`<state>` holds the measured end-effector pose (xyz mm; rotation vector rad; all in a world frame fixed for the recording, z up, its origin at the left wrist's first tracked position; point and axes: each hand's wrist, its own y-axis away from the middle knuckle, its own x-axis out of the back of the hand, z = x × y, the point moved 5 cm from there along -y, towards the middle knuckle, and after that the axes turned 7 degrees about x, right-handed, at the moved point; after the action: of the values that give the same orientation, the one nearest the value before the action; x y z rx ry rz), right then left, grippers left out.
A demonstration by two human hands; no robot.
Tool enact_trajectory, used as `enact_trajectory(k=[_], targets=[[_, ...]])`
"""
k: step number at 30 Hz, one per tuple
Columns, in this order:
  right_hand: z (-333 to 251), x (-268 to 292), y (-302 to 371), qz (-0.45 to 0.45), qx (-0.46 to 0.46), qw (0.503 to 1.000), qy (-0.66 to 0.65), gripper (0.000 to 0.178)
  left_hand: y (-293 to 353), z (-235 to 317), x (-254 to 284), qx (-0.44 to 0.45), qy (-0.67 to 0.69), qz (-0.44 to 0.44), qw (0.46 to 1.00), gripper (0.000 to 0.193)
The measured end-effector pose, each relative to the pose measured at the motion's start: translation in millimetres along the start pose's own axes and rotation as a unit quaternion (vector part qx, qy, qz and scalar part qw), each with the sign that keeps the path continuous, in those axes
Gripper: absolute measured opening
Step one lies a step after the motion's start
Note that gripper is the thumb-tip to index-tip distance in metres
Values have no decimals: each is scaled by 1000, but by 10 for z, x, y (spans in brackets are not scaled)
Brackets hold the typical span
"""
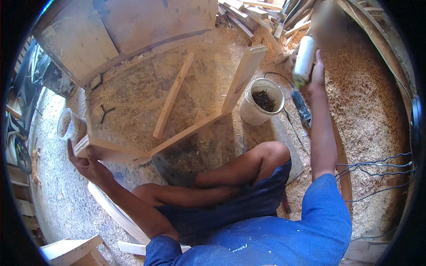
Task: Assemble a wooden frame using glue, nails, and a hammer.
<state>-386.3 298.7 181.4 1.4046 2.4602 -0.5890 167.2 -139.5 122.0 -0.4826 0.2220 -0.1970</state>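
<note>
Hands [317, 73] apart on bottle [303, 57], frame edge [117, 146], floor [211, 75] between

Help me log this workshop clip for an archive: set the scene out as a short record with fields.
Left hand: holds the left end of a three-sided wooden frame, that end between thumb and fingers; hand
Right hand: raised at the upper right, gripping a white cylinder
Loose wood: a wooden strip lying between the frame's sides
Containers: white bucket of thin dark pieces, perhaps nails; smaller tub by the left hand
Tool: dark corded power tool, right of the bucket
Floor: wood shavings at right
</note>
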Motion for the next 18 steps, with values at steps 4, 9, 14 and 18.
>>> enact_trajectory(k=[4, 9, 14, 18], targets=[[101, 793, 698, -54, -111, 829, 545, 64, 48, 257, -101, -52, -80, 5, 995, 77], [1028, 1435, 1350, -329, -321, 288, 840, 56, 117, 174, 49, -82, -64, 23, 994, 75], [1692, 2102, 1624, -352, -398, 235, 814, 56, 189, -265, 171, 13, 58, 28, 998, 49], [1510, 1840, 1565, -405, -355, 233, 810, 67, 144, -17, 57, 0, 4, 25, 1000, 49]])
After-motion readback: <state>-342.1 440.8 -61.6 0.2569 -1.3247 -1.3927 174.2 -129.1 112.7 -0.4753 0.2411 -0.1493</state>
